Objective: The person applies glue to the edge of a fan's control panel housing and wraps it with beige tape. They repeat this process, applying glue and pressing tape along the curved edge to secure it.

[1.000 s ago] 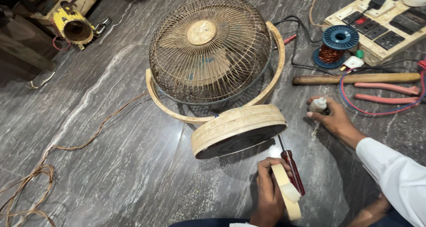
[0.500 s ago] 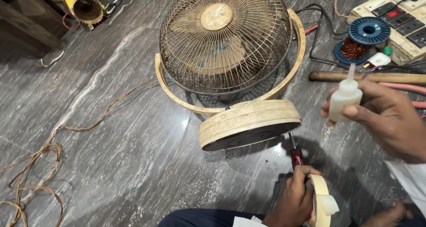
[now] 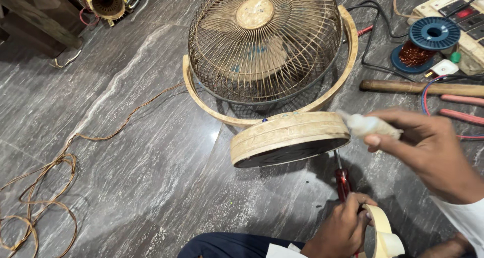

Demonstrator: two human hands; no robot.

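The right hand (image 3: pixel 428 152), closed around a small white bottle (image 3: pixel 365 125), holds it lying sideways, nozzle pointing left over the fan's round base (image 3: pixel 287 137), while the left hand (image 3: pixel 343 230), nearer, grips a red screwdriver (image 3: pixel 343 180).

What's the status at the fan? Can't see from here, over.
Left hand grips red screwdriver and tape roll. Right hand holds small white bottle, tip at fan base. Nothing blocking.

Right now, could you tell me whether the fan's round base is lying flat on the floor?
No, the fan's round base is tipped up, showing its dark underside above the grey stone floor.
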